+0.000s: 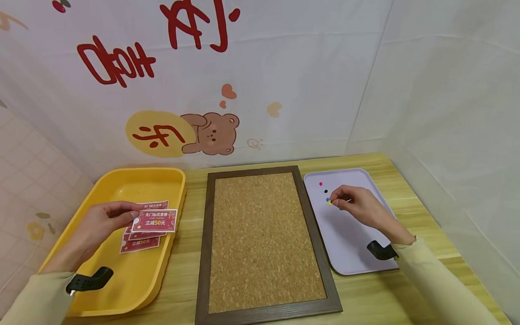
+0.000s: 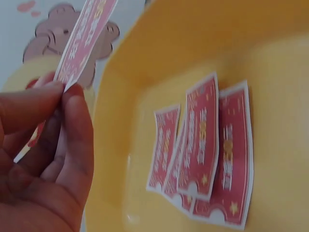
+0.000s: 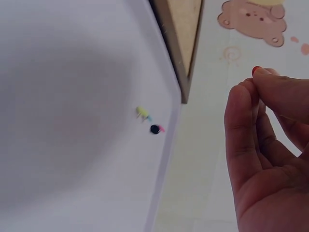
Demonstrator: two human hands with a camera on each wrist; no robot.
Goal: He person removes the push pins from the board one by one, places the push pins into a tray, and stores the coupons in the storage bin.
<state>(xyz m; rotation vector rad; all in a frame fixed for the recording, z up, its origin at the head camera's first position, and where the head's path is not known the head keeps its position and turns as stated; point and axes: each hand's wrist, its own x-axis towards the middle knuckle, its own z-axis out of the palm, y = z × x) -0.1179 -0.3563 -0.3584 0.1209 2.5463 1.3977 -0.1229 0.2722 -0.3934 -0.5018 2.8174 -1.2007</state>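
Note:
Over the yellow bin (image 1: 118,287) my left hand (image 1: 99,224) pinches a red paper coupon (image 1: 155,221) by one end, between thumb and fingers. Below it several more red coupons (image 2: 235,154) lie overlapping on the bin's floor. My right hand (image 1: 361,206) is above the lilac tray (image 1: 349,250). Thumb and index finger pinch a small red thumbtack (image 3: 256,70), mostly hidden by the fingertips. Beneath that hand lie a yellow thumbtack (image 3: 140,111), a black thumbtack (image 3: 154,129), a pink one and a blue one.
A corkboard (image 1: 263,243) with a dark brown frame lies between the bin and the tray on the wooden table (image 1: 180,289). Behind the table hangs a white cloth (image 1: 308,74) printed with a bear and red characters. Another pale wall rises at the right.

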